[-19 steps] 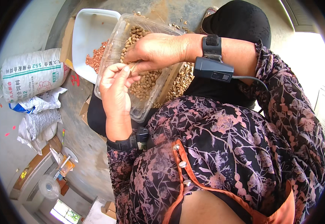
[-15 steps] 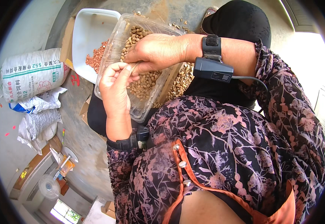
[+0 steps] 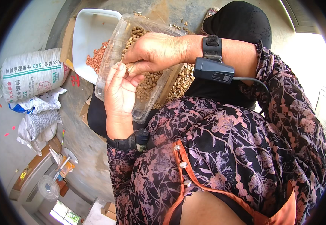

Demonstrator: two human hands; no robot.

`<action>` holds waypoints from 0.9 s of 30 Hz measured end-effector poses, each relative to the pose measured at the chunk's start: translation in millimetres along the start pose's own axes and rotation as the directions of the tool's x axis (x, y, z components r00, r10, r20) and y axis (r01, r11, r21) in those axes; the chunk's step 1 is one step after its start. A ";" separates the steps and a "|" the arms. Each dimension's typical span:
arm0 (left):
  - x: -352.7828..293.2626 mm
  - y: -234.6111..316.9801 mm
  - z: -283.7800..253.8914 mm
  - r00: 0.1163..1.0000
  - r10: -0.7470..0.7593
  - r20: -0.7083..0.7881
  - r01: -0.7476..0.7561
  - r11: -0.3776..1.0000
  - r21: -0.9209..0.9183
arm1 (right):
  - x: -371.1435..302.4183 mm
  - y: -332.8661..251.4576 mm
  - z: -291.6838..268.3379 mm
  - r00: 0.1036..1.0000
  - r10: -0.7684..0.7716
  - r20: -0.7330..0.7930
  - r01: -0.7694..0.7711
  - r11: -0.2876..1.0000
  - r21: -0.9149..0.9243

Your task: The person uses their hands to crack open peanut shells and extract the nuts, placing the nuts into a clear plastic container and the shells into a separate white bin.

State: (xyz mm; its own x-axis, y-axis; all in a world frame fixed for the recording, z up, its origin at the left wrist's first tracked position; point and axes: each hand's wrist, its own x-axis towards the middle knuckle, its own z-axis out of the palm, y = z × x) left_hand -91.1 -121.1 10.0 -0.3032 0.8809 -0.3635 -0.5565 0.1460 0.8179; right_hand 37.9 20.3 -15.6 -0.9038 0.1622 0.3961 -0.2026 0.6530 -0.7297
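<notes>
Above a clear plastic tub (image 3: 105,67) my two hands meet at the fingertips. A tan unshelled peanut (image 3: 129,65) shows between them. My right hand (image 3: 156,51) reaches in from the right, back of the hand up, with thumb and fingers pinched on the peanut. My left hand (image 3: 120,92) comes from below, its fingers curled and their tips against the same peanut; whether its palm holds anything else is hidden. Many unshelled peanuts (image 3: 148,85) lie in the tub under my hands. Reddish shelled kernels (image 3: 97,58) are heaped in a white basin (image 3: 91,22) beside the tub.
Empty peanut shells (image 3: 181,82) fill a cardboard box right of the tub, and more shells (image 3: 179,26) are scattered on the floor beyond it. A white printed sack (image 3: 33,75) and crumpled bags (image 3: 39,123) lie at the left. A fan (image 3: 48,187) stands at lower left.
My left hand has turned a little and shifted slightly down, its fingers loosening. The peanut between the hands has come into clearer view. My right arm has barely moved.
</notes>
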 end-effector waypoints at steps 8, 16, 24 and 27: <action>6.1 -1.0 -8.2 0.999 0.025 0.030 -0.022 0.996 -0.086 | 2.9 1.5 -0.5 1.000 0.020 -0.006 -0.020 0.999 0.048; 8.8 0.5 -4.3 0.998 0.058 0.007 -0.058 0.997 -0.043 | 4.8 2.9 -4.0 0.997 0.062 0.051 -0.067 0.993 0.100; 10.9 4.1 -6.1 0.995 0.075 -0.071 -0.070 0.996 0.061 | 10.4 0.1 -8.0 0.997 0.047 0.064 -0.053 0.994 0.093; 10.4 8.4 -7.9 0.985 0.117 -0.125 -0.107 0.991 0.081 | 13.4 1.9 -6.0 0.994 0.073 0.082 -0.085 0.984 0.158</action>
State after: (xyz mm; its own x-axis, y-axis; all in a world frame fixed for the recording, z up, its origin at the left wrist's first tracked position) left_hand -105.0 -114.2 9.6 -0.4605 0.8284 -0.3187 -0.4561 0.0872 0.8856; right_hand 27.6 28.2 -8.3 -0.9440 0.1479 0.2950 -0.1822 0.5115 -0.8397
